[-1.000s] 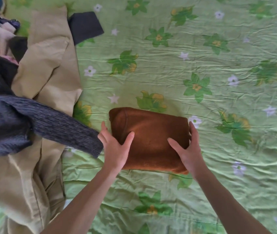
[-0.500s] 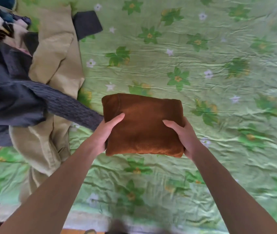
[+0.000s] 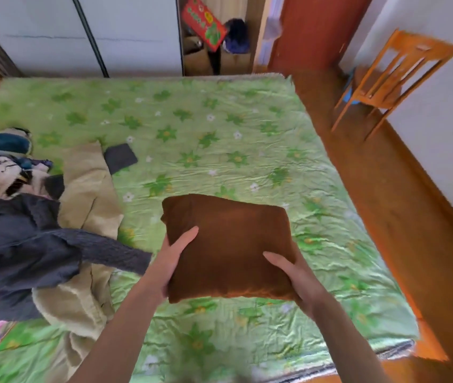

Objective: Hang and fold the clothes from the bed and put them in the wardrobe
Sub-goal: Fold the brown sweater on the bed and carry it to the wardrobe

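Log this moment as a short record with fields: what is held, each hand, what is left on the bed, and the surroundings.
held item: folded brown garment, gripped at both sides
left hand: left hand grips the garment's left edge, thumb on top
right hand: right hand grips its lower right corner, thumb on top
left on bed: pile of unfolded clothes at the left of the green flowered bed, including a tan garment and a dark knit sweater
surroundings: white sliding doors beyond the bed; wooden chair at right

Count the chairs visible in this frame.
1. A wooden chair stands on the floor at upper right, by the wall, beyond the bed. Others may sit outside the view.
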Motion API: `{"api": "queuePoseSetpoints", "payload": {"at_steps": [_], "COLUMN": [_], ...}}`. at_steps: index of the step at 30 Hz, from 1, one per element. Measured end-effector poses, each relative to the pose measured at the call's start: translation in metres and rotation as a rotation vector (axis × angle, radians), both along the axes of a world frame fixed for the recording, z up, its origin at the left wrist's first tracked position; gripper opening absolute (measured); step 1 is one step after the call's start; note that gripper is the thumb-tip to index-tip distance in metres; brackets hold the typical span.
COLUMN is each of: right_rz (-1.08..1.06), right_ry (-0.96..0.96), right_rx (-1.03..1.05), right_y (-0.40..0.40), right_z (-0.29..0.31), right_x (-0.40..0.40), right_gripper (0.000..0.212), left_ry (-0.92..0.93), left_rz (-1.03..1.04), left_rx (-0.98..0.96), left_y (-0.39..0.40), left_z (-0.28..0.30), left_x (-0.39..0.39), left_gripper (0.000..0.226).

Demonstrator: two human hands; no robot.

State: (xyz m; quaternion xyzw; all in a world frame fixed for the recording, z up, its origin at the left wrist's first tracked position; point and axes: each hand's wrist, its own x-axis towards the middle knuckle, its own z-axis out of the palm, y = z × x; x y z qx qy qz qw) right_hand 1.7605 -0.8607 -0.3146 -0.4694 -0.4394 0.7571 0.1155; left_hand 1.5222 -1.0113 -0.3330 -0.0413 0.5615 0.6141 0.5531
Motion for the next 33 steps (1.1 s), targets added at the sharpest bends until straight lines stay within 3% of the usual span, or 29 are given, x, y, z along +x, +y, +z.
{"api": "queuePoseSetpoints", "payload": {"at_steps": [5,18,24,33], "right_rz": [-0.271,-0.812,-0.942,-1.023], "right_ry": [0.079,0.133,0.116,0.163], "right_rx": [0.084,0.222,0.287,0.304], "right_y": [-0.031,-0.048,-0.03,0.011], "right_z": [0.033,0.099,0.106,0.122], "right_x": [0.071,0.28,0.396,0.553], "right_gripper": [0.077,0.073,0.088,0.084], "left_ry": [0.06,0.235,0.284,0.309], "left_rz": [-0.254,-0.678,-0.827,-0.909], "left_rx": [0.053,0.249,0.314,0.362], "left_y": [0.01,0.131,0.184,0.245], "left_z": [0.028,0.093,0.112,0.148], "left_x": [0.045,0.241,0.363,0.525], "left_gripper": [0.097,0.069,0.081,0.064]}}
